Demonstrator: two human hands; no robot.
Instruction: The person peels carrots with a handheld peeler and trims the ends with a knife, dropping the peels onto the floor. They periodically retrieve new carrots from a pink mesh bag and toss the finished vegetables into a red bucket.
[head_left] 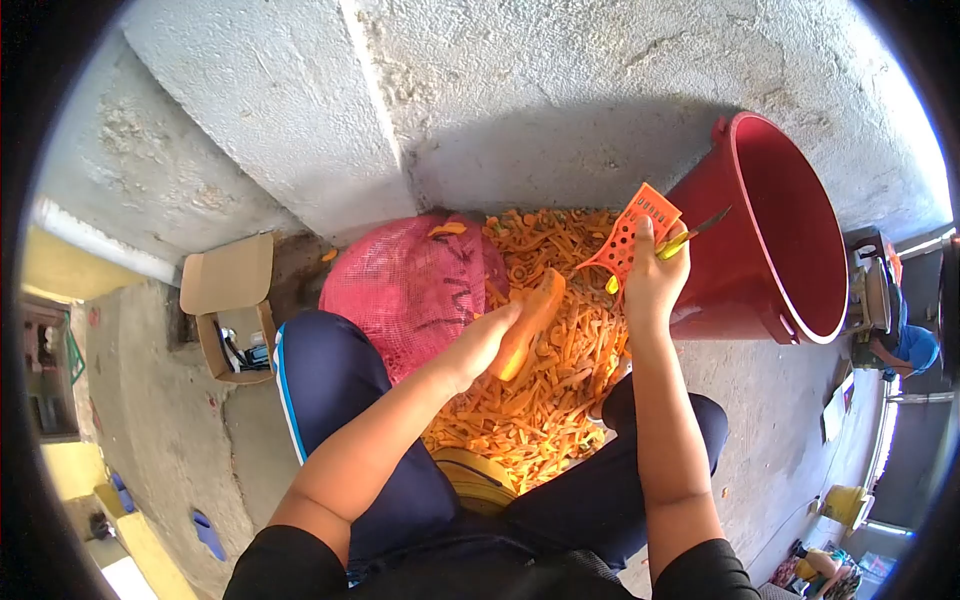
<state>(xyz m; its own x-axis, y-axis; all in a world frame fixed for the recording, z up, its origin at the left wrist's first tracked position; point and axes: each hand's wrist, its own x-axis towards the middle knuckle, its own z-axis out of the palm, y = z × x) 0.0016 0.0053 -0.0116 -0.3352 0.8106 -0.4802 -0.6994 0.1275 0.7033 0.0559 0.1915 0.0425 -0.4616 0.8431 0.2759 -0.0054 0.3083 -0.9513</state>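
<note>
My left hand is closed around a long, thick orange piece of produce, whose exact kind I cannot make out. In my right hand are an orange plastic grater with holes and slots, and a small knife with a yellow handle, its thin blade pointing up and right. The grater is raised just right of the orange piece, and a narrow gap appears between them. Beneath both hands spreads a big heap of orange strips and shavings.
A pink mesh sack with black lettering lies left of the heap. To the right stands a large red tub. An open cardboard box sits by the wall. Blue slippers lie lower left. Another person is at far right.
</note>
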